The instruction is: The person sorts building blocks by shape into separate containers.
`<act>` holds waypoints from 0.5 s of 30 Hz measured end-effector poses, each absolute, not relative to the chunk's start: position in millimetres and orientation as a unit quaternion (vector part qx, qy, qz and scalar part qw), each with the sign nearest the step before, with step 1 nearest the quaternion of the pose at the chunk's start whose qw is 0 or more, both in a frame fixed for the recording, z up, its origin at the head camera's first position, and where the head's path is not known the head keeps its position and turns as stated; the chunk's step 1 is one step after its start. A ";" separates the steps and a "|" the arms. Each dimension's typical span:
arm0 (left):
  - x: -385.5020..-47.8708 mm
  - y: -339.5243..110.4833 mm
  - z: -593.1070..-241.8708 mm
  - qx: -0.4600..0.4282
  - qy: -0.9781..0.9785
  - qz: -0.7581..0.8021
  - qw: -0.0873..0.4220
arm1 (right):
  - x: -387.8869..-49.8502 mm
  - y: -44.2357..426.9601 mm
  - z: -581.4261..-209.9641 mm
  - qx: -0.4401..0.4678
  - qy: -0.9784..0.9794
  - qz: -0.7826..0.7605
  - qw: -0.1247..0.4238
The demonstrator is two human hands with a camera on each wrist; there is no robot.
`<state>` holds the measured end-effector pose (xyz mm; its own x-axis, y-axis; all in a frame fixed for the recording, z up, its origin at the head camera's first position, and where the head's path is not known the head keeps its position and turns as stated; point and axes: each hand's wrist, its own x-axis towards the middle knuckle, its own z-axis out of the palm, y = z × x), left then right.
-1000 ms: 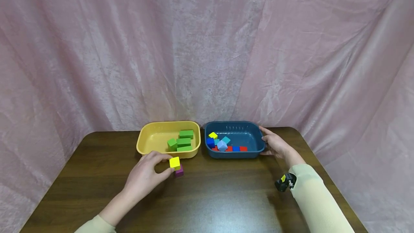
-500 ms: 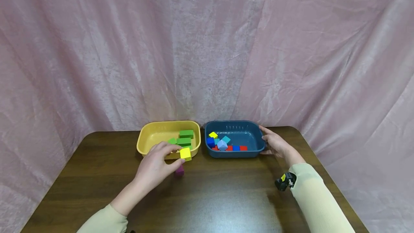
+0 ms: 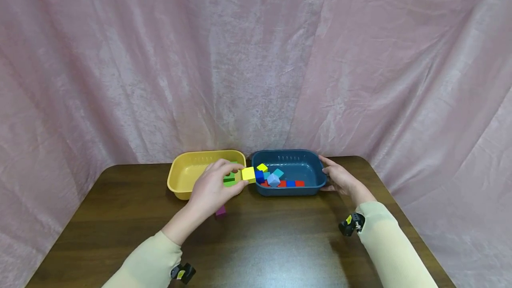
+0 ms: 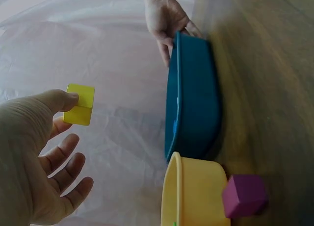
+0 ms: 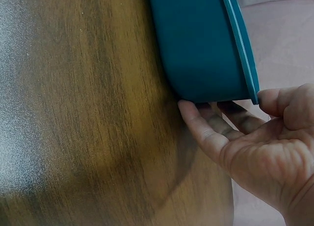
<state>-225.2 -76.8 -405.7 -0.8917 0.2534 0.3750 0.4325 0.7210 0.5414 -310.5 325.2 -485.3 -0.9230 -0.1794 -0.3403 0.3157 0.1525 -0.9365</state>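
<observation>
My left hand [image 3: 214, 189] pinches a yellow cube [image 3: 248, 174] between thumb and forefinger, above the gap between the two bins. In the left wrist view its other fingers are loosely bent and apart from the cube. Fingers of my right hand [image 3: 343, 180] touch the outer right end of the dark blue bin [image 3: 308, 191], thumb by the rim. Inside that bin lie several red, blue and light blue blocks and another yellow block [image 3: 262, 167]. The yellow bin [image 3: 178, 192] holds green blocks [image 3: 229, 178], partly hidden behind my left hand.
A purple block [image 4: 244, 195] lies on the brown wooden table [image 3: 280, 239] in front of the yellow bin. Both bins stand side by side at the table's back edge, before a pink curtain [image 3: 256, 66].
My left hand has carried the yellow cube right and up, from over the purple block toward the dark blue bin. My right hand stays at that bin's end.
</observation>
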 end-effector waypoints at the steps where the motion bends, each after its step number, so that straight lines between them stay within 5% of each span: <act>1: -227.1 -74.5 -404.3 -0.187 -0.917 -0.324 0.138 | -310.6 325.1 -485.1 0.047 0.735 -0.649 0.190; 15: -251.3 -36.9 -398.9 -0.188 -0.920 -0.321 0.121 | -309.5 324.0 -483.7 0.054 0.740 -0.643 0.190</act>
